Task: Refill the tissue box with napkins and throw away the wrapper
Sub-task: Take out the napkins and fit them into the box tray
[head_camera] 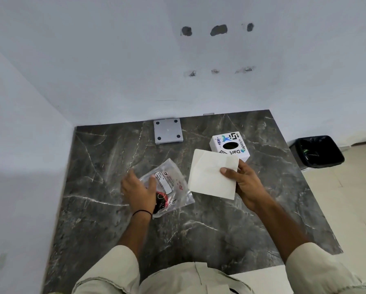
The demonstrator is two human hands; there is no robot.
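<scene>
A white stack of napkins [209,175] is held above the dark marble table [114,219] by my right hand [244,183], thumb on top and fingers beneath. Just behind it stands the white tissue box [230,145] with printed stickers and a dark oval opening on top. The clear plastic wrapper [173,183], with a white label and red and black print, lies flat on the table left of the napkins. My left hand [138,189] rests on the wrapper's left side with fingers spread, covering part of it.
A grey square plate [167,130] with four dark feet lies at the table's back edge against the wall. A black lined trash bin [317,151] stands on the tiled floor to the right of the table. White walls close the left and back sides.
</scene>
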